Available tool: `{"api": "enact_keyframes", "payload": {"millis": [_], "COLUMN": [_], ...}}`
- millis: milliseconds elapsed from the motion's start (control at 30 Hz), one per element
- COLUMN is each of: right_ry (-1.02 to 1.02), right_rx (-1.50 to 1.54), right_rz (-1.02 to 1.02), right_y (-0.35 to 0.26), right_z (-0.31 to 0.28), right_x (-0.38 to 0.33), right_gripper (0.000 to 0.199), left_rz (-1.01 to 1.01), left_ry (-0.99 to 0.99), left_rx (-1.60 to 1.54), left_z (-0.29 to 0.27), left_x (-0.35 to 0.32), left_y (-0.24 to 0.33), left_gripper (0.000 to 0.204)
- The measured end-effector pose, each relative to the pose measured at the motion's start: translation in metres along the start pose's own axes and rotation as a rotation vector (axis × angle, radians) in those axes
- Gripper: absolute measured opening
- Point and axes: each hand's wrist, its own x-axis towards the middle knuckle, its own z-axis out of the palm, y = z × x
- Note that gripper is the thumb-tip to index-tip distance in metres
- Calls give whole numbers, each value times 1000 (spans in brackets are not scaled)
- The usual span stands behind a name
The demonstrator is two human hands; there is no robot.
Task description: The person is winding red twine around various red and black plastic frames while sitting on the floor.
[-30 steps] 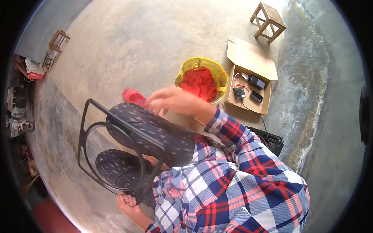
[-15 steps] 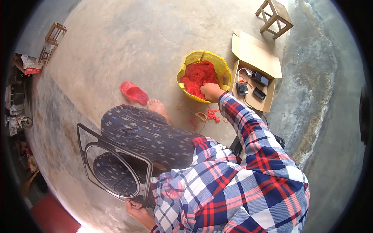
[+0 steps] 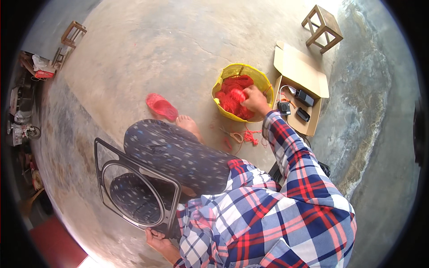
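Observation:
My right hand (image 3: 255,99) reaches into the yellow bag (image 3: 226,75), its fingers closed on red string (image 3: 237,94) bunched up inside. More red string fills the bag below it. At the lower left, my left hand (image 3: 156,240) grips the bottom corner of a dark frame (image 3: 152,170) with a round ring in its middle. The frame leans against my legs, tilted. On the floor just below the bag lie scissors (image 3: 236,137) with tan handles and loose red string scraps (image 3: 251,137).
Right of the bag is an open cardboard box (image 3: 308,73) holding black adapters (image 3: 304,98) and cables. A wooden stool (image 3: 324,29) stands at the far right. One red clog (image 3: 161,106) lies by my bare foot. Several goods line the left edge, near a small wooden stool (image 3: 73,34).
My right hand has lifted slightly within the bag and now has a bunch of red string in its fingers. My left hand keeps its grip on the frame; the whole view has shifted slightly.

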Motion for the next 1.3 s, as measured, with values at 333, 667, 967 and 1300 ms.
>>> {"api": "enact_keyframes", "payload": {"millis": [333, 667, 967, 1300], "right_ry": [127, -497, -1089, -1137], "right_rx": [1239, 1910, 1993, 1616], "right_rz": [-314, -489, -276, 422], "right_y": [-85, -232, -342, -316], "right_z": [-144, -175, -78, 3], "right_x": [13, -24, -64, -121], "right_gripper": [39, 43, 38, 33], "left_rz": [25, 110, 30, 961], "left_ry": [-21, -275, -194, 357], "left_rx": [-13, -229, -95, 1491], "left_z": [0, -45, -67, -21], "left_x": [13, 6, -5, -10], "left_y": [-3, -1, -14, 53], "left_gripper": [20, 18, 20, 61]}}
